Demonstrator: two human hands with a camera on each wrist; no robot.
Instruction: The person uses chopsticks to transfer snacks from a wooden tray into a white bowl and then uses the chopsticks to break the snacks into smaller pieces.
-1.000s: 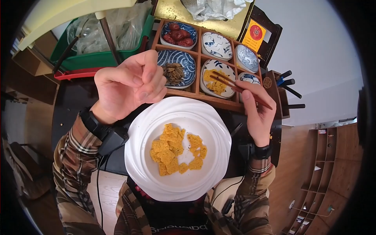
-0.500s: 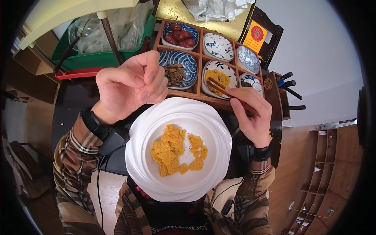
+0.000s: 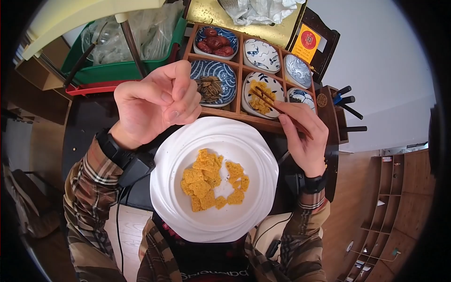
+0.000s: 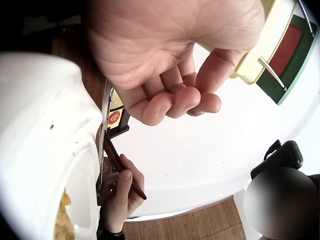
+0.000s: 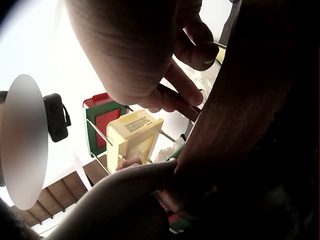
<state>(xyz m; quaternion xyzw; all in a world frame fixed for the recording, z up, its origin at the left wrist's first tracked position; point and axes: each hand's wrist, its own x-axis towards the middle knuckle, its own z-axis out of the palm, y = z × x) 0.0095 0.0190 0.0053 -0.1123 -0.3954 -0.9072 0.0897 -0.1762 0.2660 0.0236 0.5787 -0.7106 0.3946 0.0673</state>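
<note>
My right hand (image 3: pixel 306 137) pinches a pair of dark wooden chopsticks (image 3: pixel 300 126). Their tips reach into a leaf-patterned bowl, among small yellow pieces (image 3: pixel 261 104). The left hand (image 3: pixel 157 104) is held up over the left rim of a large white dish (image 3: pixel 164 188), palm turned inward. Its fingers are loosely bent with nothing between them, as the left wrist view also shows. Inside the dish lie square golden crisps (image 3: pixel 199 181), piled on the left, with a few flatter ones on the right. In the right wrist view a dark wooden wall (image 5: pixel 235 115) covers the chopstick tips.
A wooden divided tray (image 3: pixel 238 66) behind the dish holds patterned bowls, one with red dates (image 3: pixel 215 44), another with brown strips (image 3: pixel 210 89). Left stands a green bin (image 3: pixel 112 73) with plastic bags. A wooden holder (image 3: pixel 339 136) with dark-handled utensils stands right.
The right hand moved left and lower, then slightly back right. The chopstick tips shifted down the bowl and up again into the yellow pieces. The left hand stayed nearly still.
</note>
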